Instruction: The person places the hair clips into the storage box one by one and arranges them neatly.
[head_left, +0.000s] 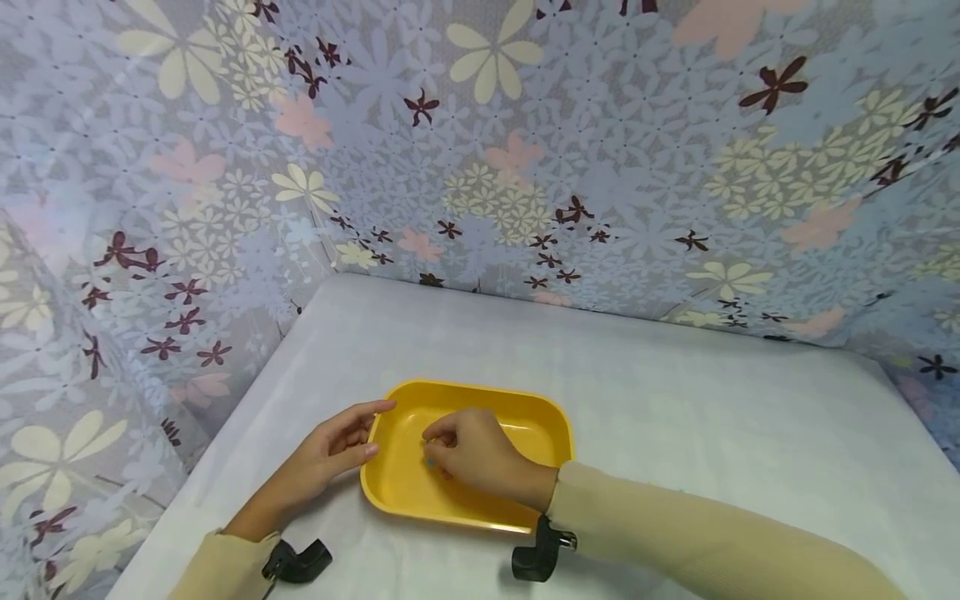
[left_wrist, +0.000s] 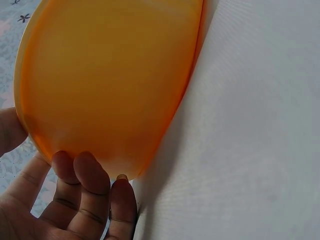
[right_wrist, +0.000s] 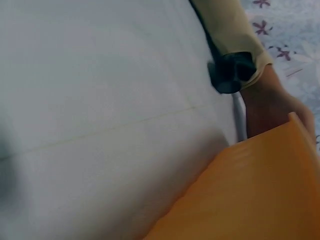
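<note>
A shallow yellow plastic tray (head_left: 543, 429) with rounded corners lies on the white cloth. At its left end my left hand (head_left: 333, 446) touches the rim with index finger and thumb. The left wrist view shows several fingertips (left_wrist: 92, 172) of that hand, loosely bent, against the tray's outer wall (left_wrist: 110, 90). Over the inside of the tray, my right hand (head_left: 480, 454) has its fingers curled and pinches something small. A bluish bit (head_left: 431, 461) shows at the fingertips; its kind cannot be made out. In the right wrist view, the tray partly hides the left hand (right_wrist: 270, 105).
White cloth (head_left: 675, 400) covers the table around the tray. Floral fabric (head_left: 510, 167) hangs behind and at the sides. Black wrist mounts (head_left: 296, 562) sit on both beige sleeves (head_left: 697, 533). A thin yellowish line (right_wrist: 100, 134) crosses the cloth in the right wrist view.
</note>
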